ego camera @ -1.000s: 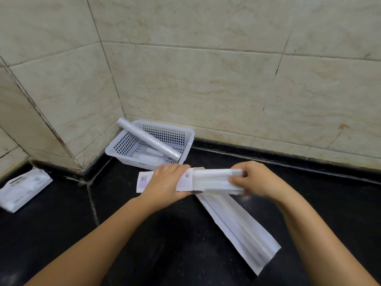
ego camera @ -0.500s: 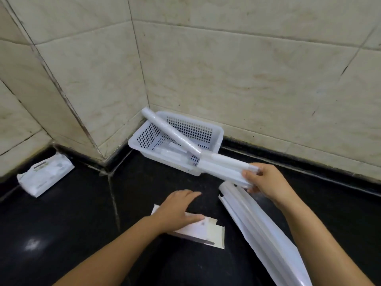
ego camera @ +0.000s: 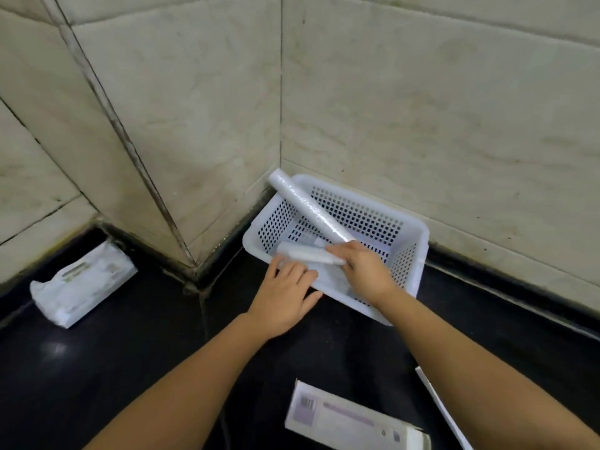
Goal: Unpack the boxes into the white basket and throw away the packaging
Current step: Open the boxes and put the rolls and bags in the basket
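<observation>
The white perforated basket stands in the wall corner on the black counter. A long clear-wrapped roll leans diagonally across it, its top end over the back left rim. My right hand holds a shorter white roll low inside the basket. My left hand rests at the basket's near left rim with fingers spread, holding nothing. The white box, with a barcode, lies on the counter in front of me, one end open.
A white plastic-wrapped pack lies on the counter at the left by the wall. A strip of white packaging shows at the bottom right. Tiled walls close in the corner behind the basket.
My right hand carried the white roll from over the counter into the basket. My left hand let go of the box and moved up to the basket's rim. The view shifted left.
</observation>
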### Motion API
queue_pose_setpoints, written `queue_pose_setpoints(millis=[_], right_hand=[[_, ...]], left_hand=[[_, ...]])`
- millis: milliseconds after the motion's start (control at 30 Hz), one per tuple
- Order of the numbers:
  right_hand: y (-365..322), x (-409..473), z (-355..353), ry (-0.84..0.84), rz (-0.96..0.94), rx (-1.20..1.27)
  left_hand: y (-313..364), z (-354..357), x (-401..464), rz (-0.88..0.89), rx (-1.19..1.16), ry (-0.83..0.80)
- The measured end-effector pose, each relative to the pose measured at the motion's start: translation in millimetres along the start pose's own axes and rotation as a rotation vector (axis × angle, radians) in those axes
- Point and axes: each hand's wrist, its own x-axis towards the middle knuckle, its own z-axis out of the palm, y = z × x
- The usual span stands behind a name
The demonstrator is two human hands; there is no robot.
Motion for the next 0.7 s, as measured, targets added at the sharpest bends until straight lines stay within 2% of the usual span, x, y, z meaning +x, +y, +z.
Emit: queue_pose_setpoints(millis=[67,133,167,267,333,500,600,700], right_hand=[[14,0,8,-0.087,-0.113,-0.230],[28,2,13,-0.167,-0.188,-0.285],[32,3,13,-0.228,-0.228,-0.403],[26,0,-1,-0.399,-0.197,-0.535],[19,-2,-15,-0.345,-0.167,-0.464],[36,-44,-64,-0.066,-0.041,-0.194],[67,-101,-82,0.070,0.111,-0.065],[107,-162,-82,0.099,0.306,-0.036]], left_hand=[[0,3,-1,0.001,0.010,0.027],[1,5,-3,0.002,0.018,0.037],[2,5,-3,0.002,0.020,0.044],[2,3,-1,-0.006,0.023,0.003],[3,-4,4,-0.020,0.005,-0.050],[21,-21,11,-0.078,-0.008,-0.180],[65,-28,12,0.013,-0.029,-0.109],[126,-24,11,0.224,-0.172,0.017]])
